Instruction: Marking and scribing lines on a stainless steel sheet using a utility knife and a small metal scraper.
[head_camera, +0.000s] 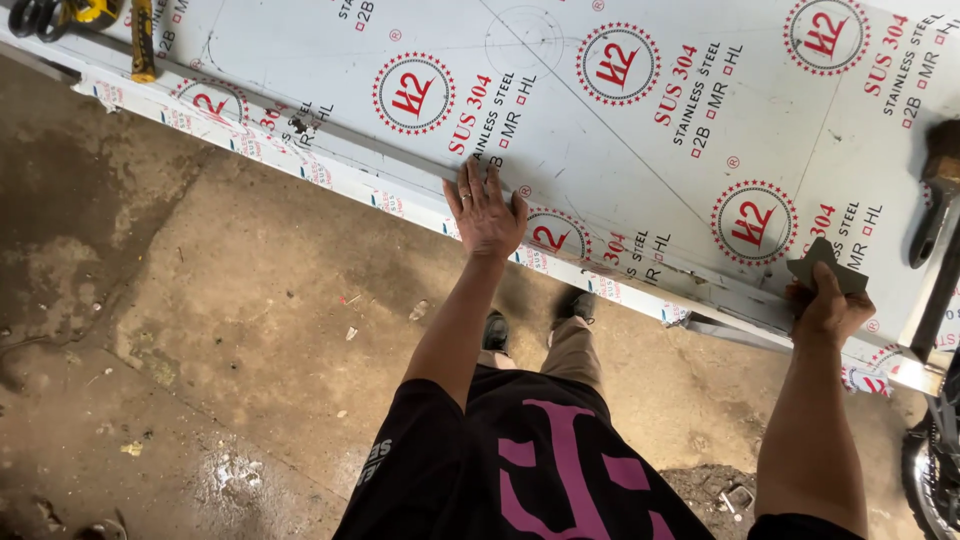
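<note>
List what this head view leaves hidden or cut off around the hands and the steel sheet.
- Right hand: its fingers wrap a dark flat scraper; the tool's lower part is hidden by the hand.
- Left hand: palm lies flat on the sheet; what is under it is hidden.
- Sheet: cut off by the top and right edges.
- Yellow tool: cut off by the top edge.
- Wheel: cut off at right.

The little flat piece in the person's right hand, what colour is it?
Dark grey. The flat piece, pinched in the right hand, shows best in the head view.
</note>
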